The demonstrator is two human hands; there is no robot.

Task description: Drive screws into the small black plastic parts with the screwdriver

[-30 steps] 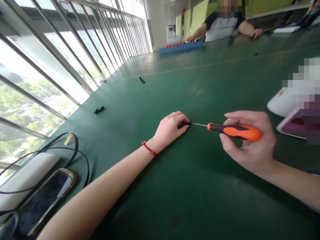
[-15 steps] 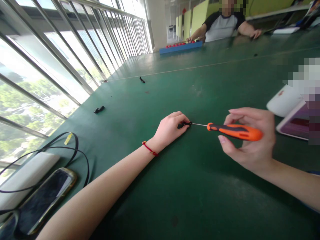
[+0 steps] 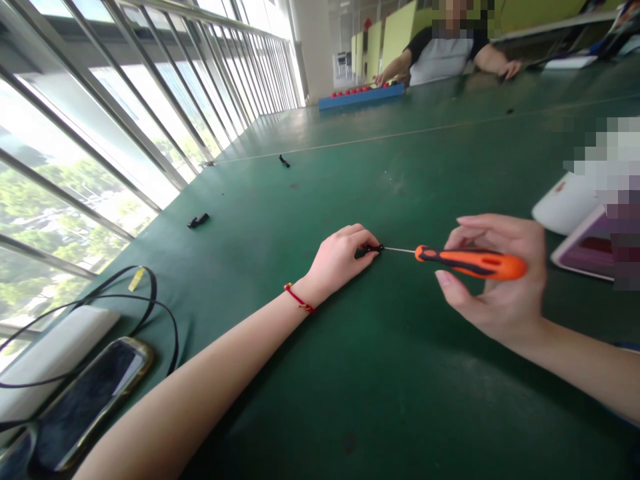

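Head view: left hand (image 3: 341, 253) low at the table (image 3: 350, 380), thumb and fingers pinching a small black part (image 3: 367, 251). Part sits at the fingertips, right end poking out, rest partly covered. Right hand (image 3: 523, 300) is around the screwdriver (image 3: 483, 264): thumb and forefinger spread, standing off the handle, butt end towards the palm. Can't tell if the other fingers grip it.

Key relation: screwdriver's long axis runs nearly side to side, handle right, shaft pointing left at the part's right end. Tip looks to be meeting the part; too small to confirm how it seats. Part's visible length roughly lines up with the shaft. Left hand is on the part; right hand is well off to its right, the shaft and handle between.

Around: two loose black pieces, the near piece (image 3: 198, 221) and far piece (image 3: 285, 161), both beyond the left hand, to its left. Phone (image 3: 103, 400), white box (image 3: 65, 340) and cable (image 3: 176, 327) at lower left. Across the table, another person's hand is at a blue rack (image 3: 361, 98).
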